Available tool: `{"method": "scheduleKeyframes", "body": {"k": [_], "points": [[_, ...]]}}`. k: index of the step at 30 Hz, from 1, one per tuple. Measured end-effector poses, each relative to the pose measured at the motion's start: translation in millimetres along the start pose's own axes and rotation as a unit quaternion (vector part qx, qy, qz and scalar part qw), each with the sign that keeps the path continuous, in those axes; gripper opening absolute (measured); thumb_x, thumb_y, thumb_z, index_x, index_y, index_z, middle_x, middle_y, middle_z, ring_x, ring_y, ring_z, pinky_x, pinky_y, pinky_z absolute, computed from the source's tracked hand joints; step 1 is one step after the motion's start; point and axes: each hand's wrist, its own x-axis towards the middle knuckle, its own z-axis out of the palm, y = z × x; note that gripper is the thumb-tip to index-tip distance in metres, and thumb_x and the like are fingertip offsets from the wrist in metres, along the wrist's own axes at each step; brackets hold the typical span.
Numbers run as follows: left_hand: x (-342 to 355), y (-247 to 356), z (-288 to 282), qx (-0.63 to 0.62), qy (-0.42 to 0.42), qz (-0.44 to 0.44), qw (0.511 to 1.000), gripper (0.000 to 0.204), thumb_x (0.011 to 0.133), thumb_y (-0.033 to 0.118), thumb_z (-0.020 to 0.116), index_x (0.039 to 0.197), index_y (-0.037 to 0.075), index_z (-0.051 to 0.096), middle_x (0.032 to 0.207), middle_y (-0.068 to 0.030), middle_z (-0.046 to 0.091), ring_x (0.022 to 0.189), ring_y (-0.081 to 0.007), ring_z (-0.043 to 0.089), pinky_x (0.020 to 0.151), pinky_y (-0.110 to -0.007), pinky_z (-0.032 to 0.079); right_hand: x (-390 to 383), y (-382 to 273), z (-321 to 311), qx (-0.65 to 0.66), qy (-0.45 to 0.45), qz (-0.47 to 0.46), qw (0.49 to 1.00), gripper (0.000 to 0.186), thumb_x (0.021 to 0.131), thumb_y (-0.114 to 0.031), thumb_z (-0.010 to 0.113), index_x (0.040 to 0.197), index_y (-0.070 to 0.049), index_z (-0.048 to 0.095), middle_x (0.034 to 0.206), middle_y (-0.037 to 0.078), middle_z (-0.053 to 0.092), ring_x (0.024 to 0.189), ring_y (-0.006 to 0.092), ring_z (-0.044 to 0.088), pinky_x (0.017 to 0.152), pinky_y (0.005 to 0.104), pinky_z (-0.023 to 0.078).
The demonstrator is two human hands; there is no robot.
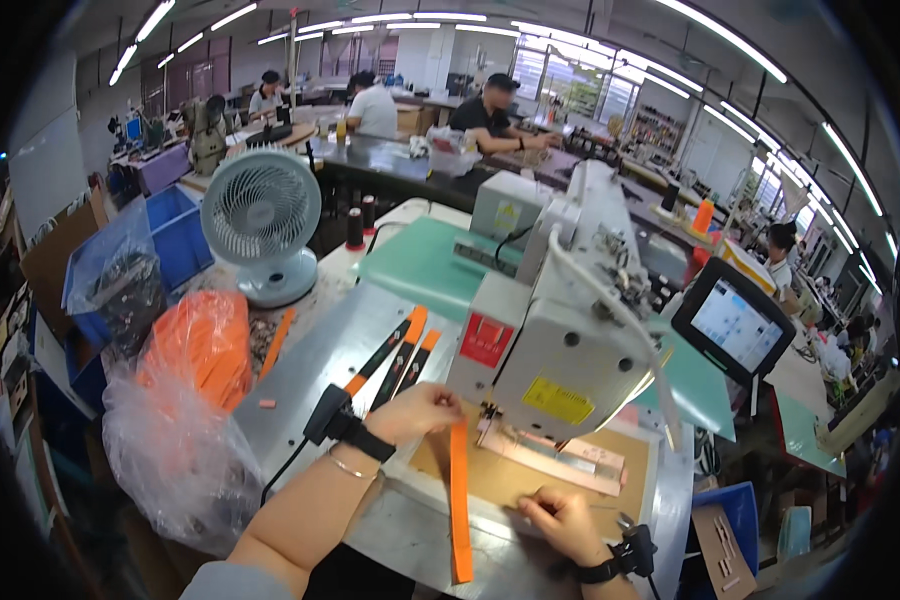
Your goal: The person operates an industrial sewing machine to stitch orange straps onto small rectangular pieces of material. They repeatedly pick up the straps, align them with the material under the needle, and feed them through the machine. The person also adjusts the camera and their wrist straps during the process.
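My left hand (428, 412) is closed in a pinch on the upper end of a flat orange strap (459, 510), which hangs down over the front edge of the sewing machine's plate. My right hand (565, 520) is closed too, low over the tan work board (480, 478). A thin metallic bit shows beside its fingers, too small to name. Just beyond both hands stands a large grey-white industrial sewing machine (570, 350). Under its head lies a pale pinkish clamp frame (560, 462). Several black-and-orange straps (395, 352) lie on the metal table left of the machine.
At left, a clear plastic bag (170, 450) holds orange pieces, with a grey-blue fan (262, 225) behind it. A control screen (735, 325) stands at right, above a blue bin (735, 510). Other people work at far tables.
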Motion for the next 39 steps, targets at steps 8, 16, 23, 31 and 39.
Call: {"method": "scheduleKeyframes", "body": {"k": [8,16,23,31,39], "points": [[1.0,3.4,-4.0,0.003,-0.013,-0.017,1.0,0.013,0.077,0.012,0.06,0.074,0.001,0.055,0.057,0.0023,0.044,0.047,-0.0053,0.038,0.045,-0.021,0.027,8.6,-7.4,-3.0,-0.003,-0.014,-0.006,1.0,0.023,0.079,-0.021,0.062,0.071,0.0,0.061,0.057,0.013,0.057,0.047,0.0185,0.054,0.048,0.0294,0.042],[3.9,3.1,-2.7,0.001,-0.018,-0.014,1.0,0.013,0.077,0.012,0.061,0.074,0.001,0.055,0.056,0.0016,0.045,0.047,-0.0056,0.039,0.045,-0.021,0.027,8.4,-9.3,-5.7,-0.016,-0.013,0.003,1.0,0.022,0.079,-0.021,0.062,0.072,0.0,0.061,0.057,0.013,0.057,0.047,0.0199,0.054,0.048,0.0289,0.042],[1.0,7.7,2.4,0.025,-0.039,-0.022,0.999,0.013,0.079,0.013,0.059,0.076,0.001,0.055,0.056,0.0009,0.048,0.046,-0.0053,0.041,0.044,-0.02,0.03,9.4,-12.3,-7.1,-0.009,-0.014,-0.007,1.0,0.022,0.08,-0.021,0.062,0.071,0.0,0.061,0.056,0.012,0.057,0.047,0.0177,0.054,0.047,0.0283,0.042],[-7.8,22.3,11.2,0.096,-0.139,-0.035,0.985,0.016,0.083,0.017,0.057,0.084,0.002,0.054,0.06,-0.001,0.054,0.047,-0.0042,0.045,0.043,-0.018,0.035,11.3,4.3,-3.7,0.085,-0.004,0.007,0.996,0.024,0.082,-0.021,0.061,0.069,0.0,0.059,0.058,0.006,0.059,0.051,0.0108,0.053,0.05,0.0255,0.042],[-9.5,8.8,27.0,0.054,-0.257,-0.069,0.962,0.015,0.086,0.017,0.055,0.086,0.003,0.052,0.065,-0.0009,0.057,0.049,-0.0045,0.048,0.044,-0.018,0.037,12.9,0.3,-8.4,0.155,-0.017,0.039,0.987,0.023,0.082,-0.02,0.062,0.072,0.0,0.059,0.061,0.004,0.06,0.055,0.0062,0.052,0.051,0.022,0.042]]}}
